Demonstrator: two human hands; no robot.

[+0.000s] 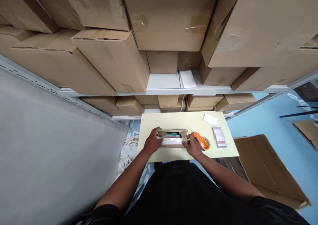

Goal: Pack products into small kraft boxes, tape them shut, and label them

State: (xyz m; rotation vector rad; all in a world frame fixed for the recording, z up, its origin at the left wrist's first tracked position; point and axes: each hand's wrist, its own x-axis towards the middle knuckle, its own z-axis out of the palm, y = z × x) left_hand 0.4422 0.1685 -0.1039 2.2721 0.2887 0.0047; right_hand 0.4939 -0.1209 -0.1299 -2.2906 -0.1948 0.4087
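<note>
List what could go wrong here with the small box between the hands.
1. The small cardboard box looks open on top, held only at its ends by the left hand and right hand; its contents might spill if it tips.
2. The orange tape dispenser lies right beside the right hand and may get knocked.
3. The white card lies loose and could slide off the table.

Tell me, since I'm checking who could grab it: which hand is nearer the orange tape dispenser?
Right. The right hand sits at the small open box's right end, right beside the orange tape dispenser. The left hand holds the box's far left end.
</note>
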